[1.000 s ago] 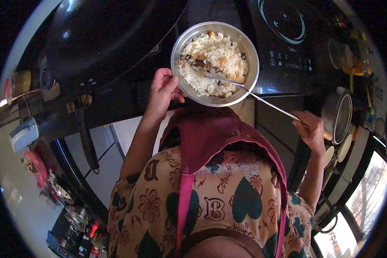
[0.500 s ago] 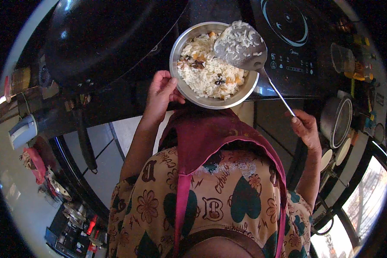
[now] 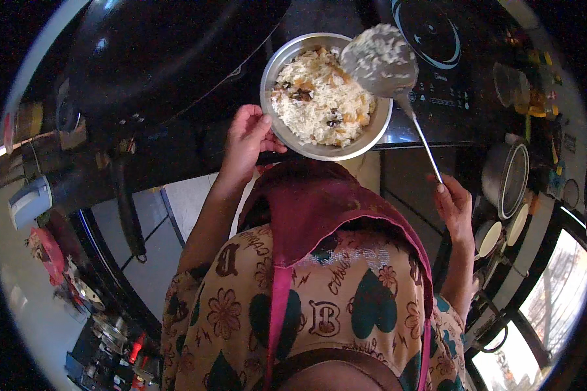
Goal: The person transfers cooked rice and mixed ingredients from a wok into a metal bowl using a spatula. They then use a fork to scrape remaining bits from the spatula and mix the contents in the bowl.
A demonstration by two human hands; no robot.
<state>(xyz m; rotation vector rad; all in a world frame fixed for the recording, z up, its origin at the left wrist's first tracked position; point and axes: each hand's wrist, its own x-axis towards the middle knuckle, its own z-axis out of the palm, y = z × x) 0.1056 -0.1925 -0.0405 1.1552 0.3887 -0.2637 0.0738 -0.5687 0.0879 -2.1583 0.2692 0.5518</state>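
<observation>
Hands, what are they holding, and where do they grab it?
The left hand grips the steel bowl of rice by its rim. The right hand holds the long spoon by the end of its handle.

A dark counter (image 3: 176, 156) curves across the upper part of the view, bearing a black induction cooktop (image 3: 437, 58) with a ringed cooking zone. Left of the cooktop sits a large black wok (image 3: 156, 52). Right of the cooktop, a steel pot (image 3: 505, 179) stands on the counter. Below the pot, bright daylight comes through a window (image 3: 554, 293). Below the counter lies pale tiled floor (image 3: 143, 260).
</observation>
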